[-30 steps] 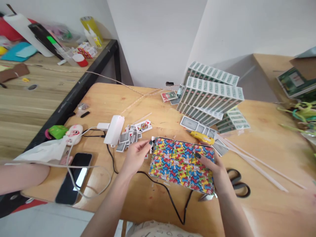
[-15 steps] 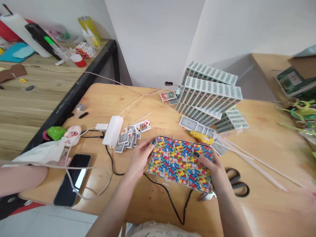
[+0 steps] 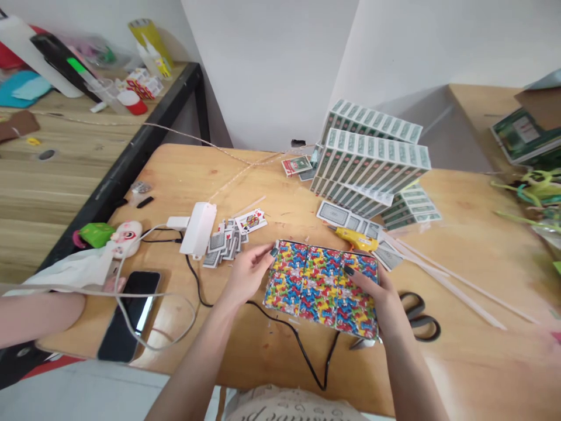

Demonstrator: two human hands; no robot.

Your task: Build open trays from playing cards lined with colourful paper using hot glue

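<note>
"What fills the frame?"

"A wooden worktop point(image 3: 473, 234) spans the scene. Toward its far side, green-and-white boxes point(image 3: 372, 161) stand stacked in rows, while another person's arm point(image 3: 44, 318) reaches in from the left edge."

"And at the center?"

"A rectangular panel point(image 3: 319, 286) in a bright red, blue and yellow pattern, tilted toward the wearer at the near side of the worktop, short of the boxes."

"Who has it?"

"Both hands. The right hand point(image 3: 379, 292) clamps its right end, thumb flat across the pattern and the other fingers out of sight behind. The left hand point(image 3: 249, 272) pinches the upper left corner, thumb at the edge. Each grip is closed on the panel."

"What lies around them?"

"A dark phone point(image 3: 118, 333) at left, beneath a looping white cable point(image 3: 193, 318); a white case point(image 3: 198, 228) beyond it; black-handled scissors point(image 3: 423, 320) just beside the right wrist; a yellow glue gun point(image 3: 357, 238) just past the panel's far edge."

"The smallest?"

"Loose playing cards point(image 3: 225, 242), heaped beside the white case."
</note>
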